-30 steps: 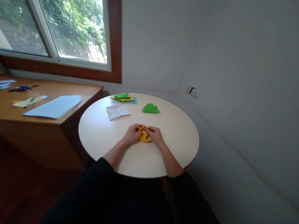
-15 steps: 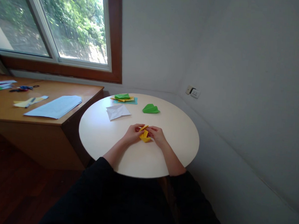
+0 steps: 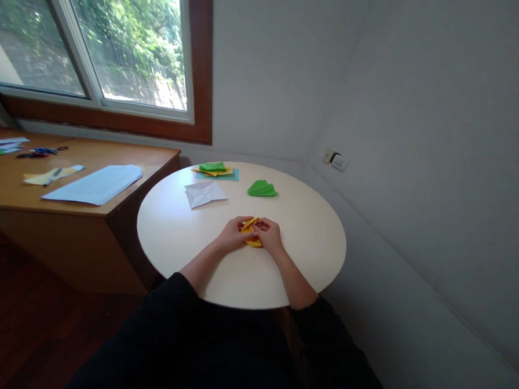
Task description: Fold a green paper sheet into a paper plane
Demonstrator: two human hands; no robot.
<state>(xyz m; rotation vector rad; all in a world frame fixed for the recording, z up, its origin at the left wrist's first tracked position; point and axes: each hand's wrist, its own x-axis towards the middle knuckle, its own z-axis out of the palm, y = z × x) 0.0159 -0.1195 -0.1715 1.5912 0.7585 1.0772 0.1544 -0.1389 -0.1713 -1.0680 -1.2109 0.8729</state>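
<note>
Two-handed grasp on a piece of folded yellow paper, as I see it from my remote post through the head camera. Left hand: fingers curled around the far-left side of the piece, thumb laid across its middle. Right hand: thumb and fingers bent inward at the right side, tips together on or against the inner folds; I cannot tell how firmly they press. Neither hand is spread wide or released, and the gap between them is narrow.

Compared with half a second ago, the hands have closed in: the inner flap, then plainly visible between them, is now largely covered by the thumbs and fingertips. The near edge and a slanting far tip remain in view. I judge from this that the work has moved to the centre of the piece, with the left hand steadying and the right adjusting a fold; the result is hidden from me.

Position: the folded yellow paper is held low at the middle of the round white table. Beyond it, well apart from the hands, lie a creased white sheet, a folded green paper and a small stack of coloured papers.
</note>
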